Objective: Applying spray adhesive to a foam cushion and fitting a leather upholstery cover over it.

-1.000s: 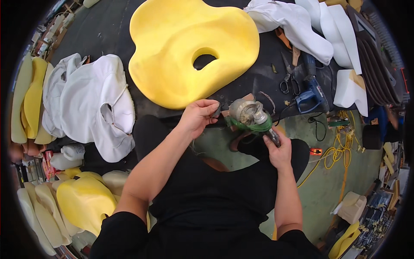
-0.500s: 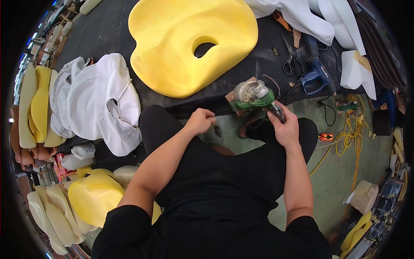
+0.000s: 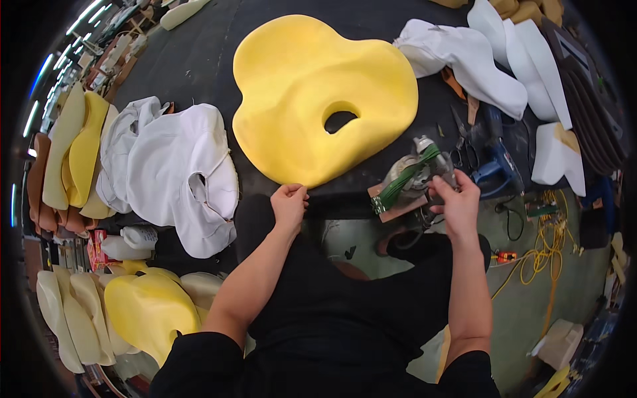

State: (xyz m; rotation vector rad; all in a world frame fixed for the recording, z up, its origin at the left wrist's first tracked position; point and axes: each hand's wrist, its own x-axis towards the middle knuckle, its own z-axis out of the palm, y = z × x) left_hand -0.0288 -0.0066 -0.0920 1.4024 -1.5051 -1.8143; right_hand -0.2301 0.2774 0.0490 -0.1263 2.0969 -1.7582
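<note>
My left hand (image 3: 288, 207) is closed, thumb against the curled fingers, at the front tip of the yellow moulded foam seat cushion (image 3: 288, 132). What it pinches, if anything, is too small to make out. The cushion lies on the black-covered table and has an oval hole. Farther right, my right hand (image 3: 458, 205) has its fingers bent round the near side of a green-and-silver tool (image 3: 401, 184) with a greyish round part. The grip is partly hidden and smeared by motion. A brown block (image 3: 403, 207) shows under the tool at the table's front edge.
White fabric covers (image 3: 172, 172) lie at left. Scissors (image 3: 462, 142) and a blue heat gun (image 3: 497, 169) lie right of the tool. White foam pieces (image 3: 557, 159) stand at far right. A yellow cord (image 3: 547, 245) is coiled on the floor. More yellow foam (image 3: 149, 298) is at lower left.
The view has tilted, so the table sits lower. My left hand has come up to the cushion's front tip. The tool has turned, and my right hand has shifted its grip on it.
</note>
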